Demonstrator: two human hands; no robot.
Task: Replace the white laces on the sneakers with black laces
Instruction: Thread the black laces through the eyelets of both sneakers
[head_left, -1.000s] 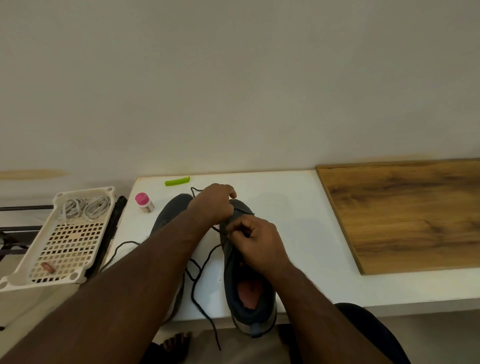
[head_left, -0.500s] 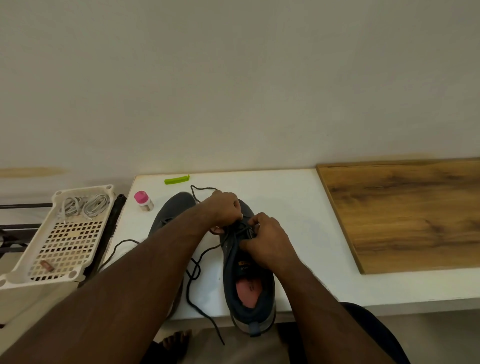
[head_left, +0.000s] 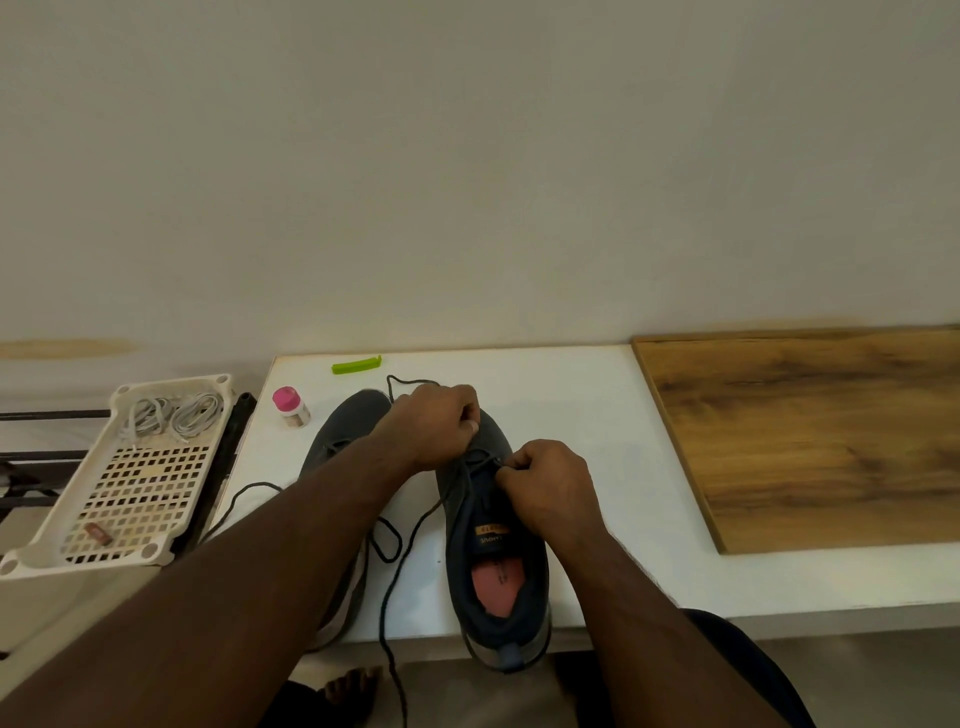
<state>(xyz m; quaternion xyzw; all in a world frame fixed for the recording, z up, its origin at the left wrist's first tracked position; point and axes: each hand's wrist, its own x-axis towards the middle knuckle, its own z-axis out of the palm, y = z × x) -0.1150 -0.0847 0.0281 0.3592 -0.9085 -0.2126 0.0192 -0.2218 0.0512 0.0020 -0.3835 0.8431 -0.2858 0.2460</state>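
Two dark grey sneakers stand side by side on the white table (head_left: 587, 405), toes pointing away from me. The right sneaker (head_left: 498, 582) has a red insole and an orange tongue label. My left hand (head_left: 434, 423) rests curled over its toe end, pinching the black lace (head_left: 400, 566) there. My right hand (head_left: 548, 486) pinches the same lace at the eyelets on the shoe's right side. The lace's loose end trails down past the table's front edge. My left forearm covers most of the left sneaker (head_left: 345, 431). Two white laces (head_left: 174, 415) lie coiled in the basket.
A cream perforated basket (head_left: 130, 499) stands left of the table on a black rack. A small pink-capped bottle (head_left: 290, 406) and a green clip (head_left: 356, 365) lie near the table's back left. A wooden board (head_left: 810, 436) covers the table's right side.
My right hand moved forward from the sneaker's tongue to the eyelets on its right side. My left hand shifted slightly toward the toe, still curled on the lace.
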